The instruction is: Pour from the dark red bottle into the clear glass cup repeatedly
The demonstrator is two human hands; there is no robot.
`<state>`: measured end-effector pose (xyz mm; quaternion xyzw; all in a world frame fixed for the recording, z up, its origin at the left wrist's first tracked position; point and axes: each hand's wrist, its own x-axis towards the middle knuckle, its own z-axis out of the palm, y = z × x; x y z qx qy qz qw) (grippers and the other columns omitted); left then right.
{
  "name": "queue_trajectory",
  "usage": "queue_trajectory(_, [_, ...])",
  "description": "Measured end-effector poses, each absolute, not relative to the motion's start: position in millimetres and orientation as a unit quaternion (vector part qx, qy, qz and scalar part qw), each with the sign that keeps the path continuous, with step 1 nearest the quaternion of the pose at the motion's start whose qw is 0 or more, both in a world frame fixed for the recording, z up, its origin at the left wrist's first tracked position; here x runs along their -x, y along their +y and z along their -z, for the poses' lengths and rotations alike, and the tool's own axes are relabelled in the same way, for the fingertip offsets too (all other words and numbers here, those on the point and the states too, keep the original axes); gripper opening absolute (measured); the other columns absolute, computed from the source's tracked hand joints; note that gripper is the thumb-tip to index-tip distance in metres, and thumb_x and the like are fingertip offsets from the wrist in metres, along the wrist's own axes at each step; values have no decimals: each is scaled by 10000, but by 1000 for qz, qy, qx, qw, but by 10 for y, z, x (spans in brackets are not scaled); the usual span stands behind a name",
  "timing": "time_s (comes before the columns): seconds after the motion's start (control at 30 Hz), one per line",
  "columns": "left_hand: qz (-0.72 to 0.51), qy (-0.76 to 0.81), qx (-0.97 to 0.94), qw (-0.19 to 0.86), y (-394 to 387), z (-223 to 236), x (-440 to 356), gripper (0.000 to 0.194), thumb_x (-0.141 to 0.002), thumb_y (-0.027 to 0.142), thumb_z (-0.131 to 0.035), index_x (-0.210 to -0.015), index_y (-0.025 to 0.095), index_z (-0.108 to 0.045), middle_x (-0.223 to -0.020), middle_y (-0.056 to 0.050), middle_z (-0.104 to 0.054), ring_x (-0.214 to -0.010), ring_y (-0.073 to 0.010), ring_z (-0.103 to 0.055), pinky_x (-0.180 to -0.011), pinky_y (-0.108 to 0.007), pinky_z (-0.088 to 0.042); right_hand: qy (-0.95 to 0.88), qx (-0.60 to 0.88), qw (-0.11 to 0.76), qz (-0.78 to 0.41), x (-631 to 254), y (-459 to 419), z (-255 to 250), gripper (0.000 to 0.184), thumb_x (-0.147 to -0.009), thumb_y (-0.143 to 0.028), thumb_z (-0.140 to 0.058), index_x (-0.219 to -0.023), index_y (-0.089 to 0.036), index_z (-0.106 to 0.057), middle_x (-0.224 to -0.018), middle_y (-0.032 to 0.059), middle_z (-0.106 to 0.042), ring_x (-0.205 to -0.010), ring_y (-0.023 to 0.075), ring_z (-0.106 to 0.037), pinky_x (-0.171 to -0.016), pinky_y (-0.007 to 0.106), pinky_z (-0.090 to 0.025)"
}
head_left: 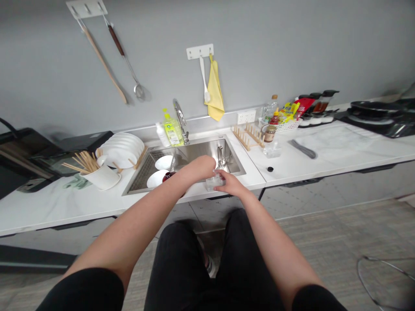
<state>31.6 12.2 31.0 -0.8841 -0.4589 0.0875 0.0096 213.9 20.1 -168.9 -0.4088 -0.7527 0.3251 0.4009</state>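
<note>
My right hand (228, 181) grips a clear glass tumbler (212, 183) at the front edge of the stainless steel sink (207, 151). My left hand (201, 167) hangs over the sink just beside the glass, its fingers hidden from this angle. A metal bottle or flask (221, 157) stands in the sink beyond my hands. Two white bowls (164, 162) and a dark red cup (168, 176) lie to the left of my hands, with a second bowl (156, 179) nearer the front.
A chrome faucet (180, 121) and yellow-green dish soap (173, 131) stand behind the sink. Left of it are stacked white plates (119, 149) and a white mug of chopsticks (101, 177). A wooden dish rack (248, 136), condiments and a stove line the counter to the right.
</note>
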Motion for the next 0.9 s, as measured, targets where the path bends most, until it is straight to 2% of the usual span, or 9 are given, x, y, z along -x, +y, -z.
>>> queue_trajectory(0.1, [-135,-475,870,16,172,-263,-340,379,-1044,437,-713,-1170,143,-917,-1047,-195,-869,-1004,-315,-821,-856,-350,-552,-754,401,406,-325,-2134,203,1686,805,-761,-357,-991,-1498,-223,-695,-1310,103,-790,-1109,282,-733,-1032,413,-569])
queue_trajectory(0.2, [-116,-459,881,21,203,-195,-295,411,-1057,484,-690,-1165,157,-916,-1071,-199,-870,-1018,-322,-816,-853,-355,-548,-754,402,405,-326,-2133,202,1678,807,-764,-353,-982,-1504,-216,-689,-1295,102,-790,-1095,280,-731,-1022,410,-567])
queue_trajectory(0.3, [-96,-403,910,-15,256,-144,-223,294,-981,299,-732,-1206,242,-911,-1098,-129,-883,-994,-288,-807,-834,-336,-531,-755,406,398,-328,-2137,198,1658,775,-759,-345,-977,-1470,-205,-703,-1252,94,-794,-1057,275,-726,-989,400,-564])
queue_trajectory(0.37, [-87,-369,924,-42,301,-130,-183,347,-904,182,-738,-1185,288,-912,-1074,-80,-886,-938,-259,-795,-804,-323,-512,-758,407,391,-326,-2142,195,1643,754,-756,-342,-977,-1445,-194,-710,-1233,91,-793,-1042,273,-722,-974,393,-559])
queue_trajectory(0.5, [-74,-363,927,-58,350,-144,-151,293,-896,176,-732,-1099,275,-918,-1016,-74,-878,-881,-246,-779,-794,-325,-502,-760,416,384,-320,-2150,196,1636,758,-762,-337,-973,-1453,-184,-701,-1209,87,-796,-1023,267,-720,-960,383,-552])
queue_trajectory(0.6, [-79,-356,929,-69,321,-174,-162,360,-886,165,-748,-1182,296,-907,-1092,-61,-886,-945,-243,-796,-828,-314,-516,-761,418,380,-320,-2154,203,1653,729,-767,-355,-973,-1426,-182,-713,-1216,91,-801,-1028,271,-725,-952,382,-556])
queue_trajectory(0.7, [-98,-361,926,-58,259,-194,-189,375,-890,300,-832,-1261,275,-874,-1184,-83,-881,-1060,-278,-808,-866,-318,-538,-758,413,386,-326,-2155,210,1674,795,-760,-370,-982,-1479,-199,-689,-1317,110,-797,-1103,286,-741,-1013,406,-563])
queue_trajectory(0.8, [-113,-411,905,-8,214,-178,-204,413,-1002,540,-743,-1165,183,-872,-1104,-175,-867,-1051,-342,-815,-850,-366,-555,-755,403,396,-334,-2152,215,1688,834,-766,-384,-981,-1524,-230,-667,-1369,107,-790,-1149,291,-744,-1058,427,-562])
queue_trajectory(0.9, [-110,-395,912,10,206,-145,-183,278,-1032,387,-688,-1134,192,-857,-1128,-173,-863,-1065,-333,-818,-857,-368,-554,-755,400,396,-336,-2148,217,1695,799,-770,-383,-977,-1497,-224,-686,-1304,95,-801,-1108,287,-741,-1033,425,-569])
